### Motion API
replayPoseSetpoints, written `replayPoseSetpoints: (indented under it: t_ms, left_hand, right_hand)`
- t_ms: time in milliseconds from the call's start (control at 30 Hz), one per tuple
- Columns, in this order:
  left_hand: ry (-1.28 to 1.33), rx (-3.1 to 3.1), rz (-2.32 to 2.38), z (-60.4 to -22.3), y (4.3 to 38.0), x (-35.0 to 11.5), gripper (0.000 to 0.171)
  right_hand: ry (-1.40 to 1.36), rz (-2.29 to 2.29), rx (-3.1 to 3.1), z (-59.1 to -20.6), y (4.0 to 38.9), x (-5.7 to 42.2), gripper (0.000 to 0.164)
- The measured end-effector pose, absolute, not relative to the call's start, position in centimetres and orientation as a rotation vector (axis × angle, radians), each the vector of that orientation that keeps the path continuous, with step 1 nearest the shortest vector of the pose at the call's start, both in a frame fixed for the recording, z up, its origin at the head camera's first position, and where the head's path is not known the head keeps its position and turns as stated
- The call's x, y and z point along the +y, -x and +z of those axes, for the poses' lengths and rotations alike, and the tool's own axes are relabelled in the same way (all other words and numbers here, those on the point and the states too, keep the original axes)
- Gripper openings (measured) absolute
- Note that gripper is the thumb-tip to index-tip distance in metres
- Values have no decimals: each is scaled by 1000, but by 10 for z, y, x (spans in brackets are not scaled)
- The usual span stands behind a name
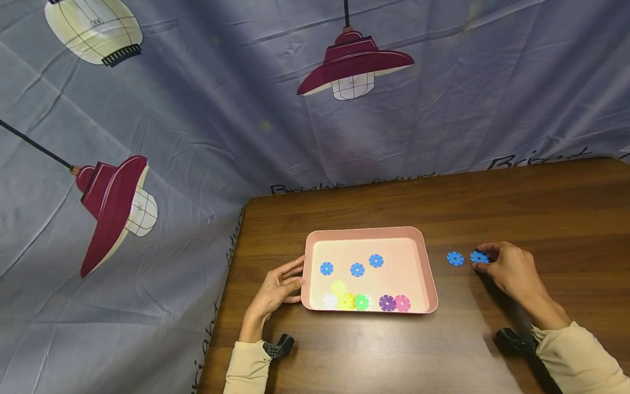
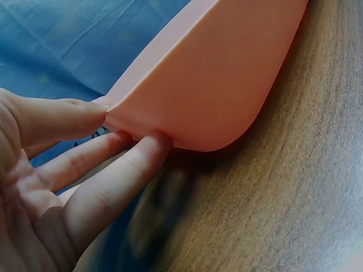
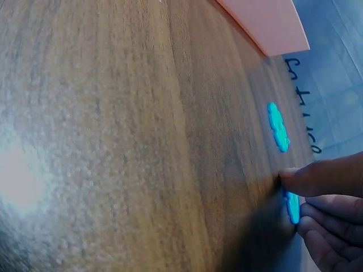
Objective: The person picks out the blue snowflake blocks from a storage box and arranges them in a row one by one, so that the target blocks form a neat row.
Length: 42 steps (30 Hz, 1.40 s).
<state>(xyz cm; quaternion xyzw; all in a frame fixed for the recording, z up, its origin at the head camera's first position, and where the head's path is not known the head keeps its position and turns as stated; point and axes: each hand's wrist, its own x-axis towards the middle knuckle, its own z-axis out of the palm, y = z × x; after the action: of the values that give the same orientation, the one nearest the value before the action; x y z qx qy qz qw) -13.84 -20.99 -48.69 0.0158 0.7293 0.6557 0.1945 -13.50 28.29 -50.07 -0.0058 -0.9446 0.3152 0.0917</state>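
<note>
On the table, a pink tray [image 1: 366, 234] holds several notched plastic discs. My left hand [image 1: 278, 287] grips its left side, the thumb [image 2: 68, 118] at the rim and fingertips against the outer wall. To the right of the tray, my right hand [image 1: 512, 271] pinches a blue notched disc [image 1: 479, 257] between thumb and fingers, close over the tabletop. Another blue disc [image 1: 455, 259] lies flat between that hand and the tray. Inside the tray are three blue discs, one being the disc [image 1: 357, 270] near the middle.
Along the tray's near wall lie a green disc [image 1: 361, 302], a purple disc [image 1: 387, 303], a pink disc [image 1: 402, 303] and several yellow and white ones. A printed curtain [image 1: 221, 109] hangs behind and left of the wooden table [image 1: 384, 355].
</note>
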Motion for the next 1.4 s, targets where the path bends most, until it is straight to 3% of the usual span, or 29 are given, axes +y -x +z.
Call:
replayPoseSetpoints:
  t_ms: [467,1400]
  left_hand:
    - [-58,2047,1839,-488,137,-212,58]
    - [-48,2050,1845,-487,137,-210,58]
  right_hand:
    - [9,926,-2793,-500,135,281,35]
    - [-47,935,-2669,-466,149,249,53]
